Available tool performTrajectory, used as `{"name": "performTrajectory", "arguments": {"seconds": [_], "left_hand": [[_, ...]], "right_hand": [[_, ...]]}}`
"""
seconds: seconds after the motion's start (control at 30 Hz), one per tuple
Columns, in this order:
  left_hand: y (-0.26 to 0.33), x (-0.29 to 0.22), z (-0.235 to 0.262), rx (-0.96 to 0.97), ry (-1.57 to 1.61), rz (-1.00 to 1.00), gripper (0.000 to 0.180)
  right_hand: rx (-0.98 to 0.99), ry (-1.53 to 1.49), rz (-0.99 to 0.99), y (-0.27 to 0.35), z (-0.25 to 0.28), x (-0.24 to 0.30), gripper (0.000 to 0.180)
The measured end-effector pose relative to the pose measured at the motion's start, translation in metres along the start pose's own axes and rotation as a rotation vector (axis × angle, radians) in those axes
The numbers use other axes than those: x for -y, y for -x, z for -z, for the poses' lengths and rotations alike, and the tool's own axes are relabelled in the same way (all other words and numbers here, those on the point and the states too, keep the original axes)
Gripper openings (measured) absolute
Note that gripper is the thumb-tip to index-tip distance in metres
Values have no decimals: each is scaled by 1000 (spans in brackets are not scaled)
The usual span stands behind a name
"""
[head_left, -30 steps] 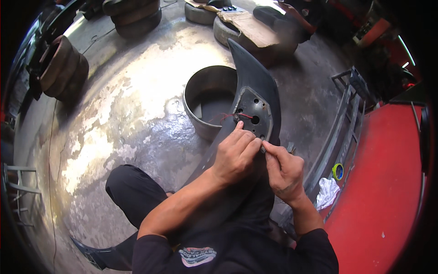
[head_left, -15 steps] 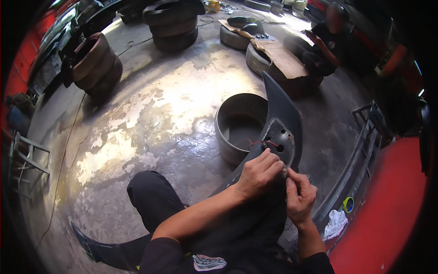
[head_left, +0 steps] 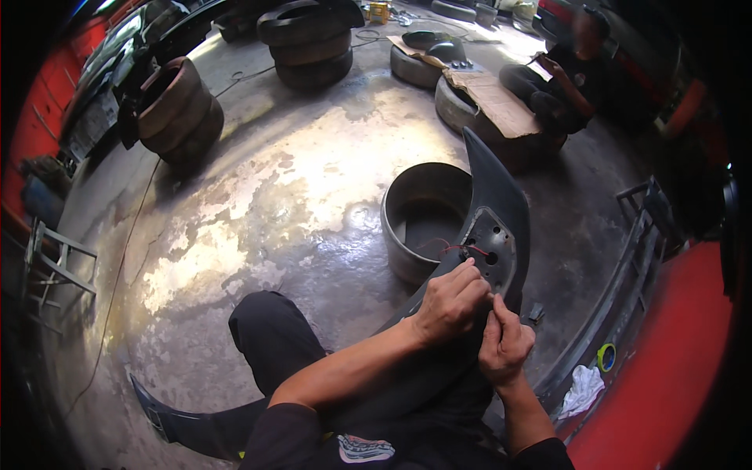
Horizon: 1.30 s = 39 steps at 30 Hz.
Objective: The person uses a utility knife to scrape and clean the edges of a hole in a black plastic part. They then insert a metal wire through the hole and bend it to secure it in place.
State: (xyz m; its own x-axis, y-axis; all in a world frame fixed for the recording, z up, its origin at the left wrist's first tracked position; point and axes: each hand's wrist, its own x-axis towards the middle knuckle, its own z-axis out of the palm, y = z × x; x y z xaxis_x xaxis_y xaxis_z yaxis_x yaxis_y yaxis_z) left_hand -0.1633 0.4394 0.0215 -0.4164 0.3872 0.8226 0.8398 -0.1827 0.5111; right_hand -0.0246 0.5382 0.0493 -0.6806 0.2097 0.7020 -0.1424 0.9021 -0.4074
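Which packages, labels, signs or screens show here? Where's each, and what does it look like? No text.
Flattened cardboard sheet: brown, creased, lying over a tyre at upper right.
Small yellow container: boxy, on the floor at the top, too far off to tell more.
Printed patch on the person's dark shirt: bottom centre, pale and reddish.
No signs or screens visible.

Head camera looks steeply down, close above both hands [head_left: 470, 321].

Both hands close together, left hand [head_left: 450, 301] fingers curled, right hand [head_left: 505, 345] pinching
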Motion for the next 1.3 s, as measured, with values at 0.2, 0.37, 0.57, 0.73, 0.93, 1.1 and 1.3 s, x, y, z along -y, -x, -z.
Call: {"name": "performTrajectory", "arguments": {"seconds": [0.2,0.37,0.57,0.73,0.93,1.1,1.3], "left_hand": [[-2,-6,-4,-16,2,76,14],[-2,-11,-3,-40,6,71,16],[6,-4,-2,-55,56,125,18],[7,-1,-5,-40,77,182,17],[0,9,4,51,111,219,15],[0,9,1,31,141,246,13],[6,8,4,-69,282,414,27]], "right_hand": [[-50,-7,-41,-2,0,-1,24],[-18,41,-65,-5,10,-1,23],[-1,34,114,-7,-4,-2,30],[-39,75,187,-5,-14,-9,34],[215,-314,-355,-4,17,-11,40],[273,-258,-347,-1,55,-15,36],[102,-100,-116,-33,62,-30,36]]}}
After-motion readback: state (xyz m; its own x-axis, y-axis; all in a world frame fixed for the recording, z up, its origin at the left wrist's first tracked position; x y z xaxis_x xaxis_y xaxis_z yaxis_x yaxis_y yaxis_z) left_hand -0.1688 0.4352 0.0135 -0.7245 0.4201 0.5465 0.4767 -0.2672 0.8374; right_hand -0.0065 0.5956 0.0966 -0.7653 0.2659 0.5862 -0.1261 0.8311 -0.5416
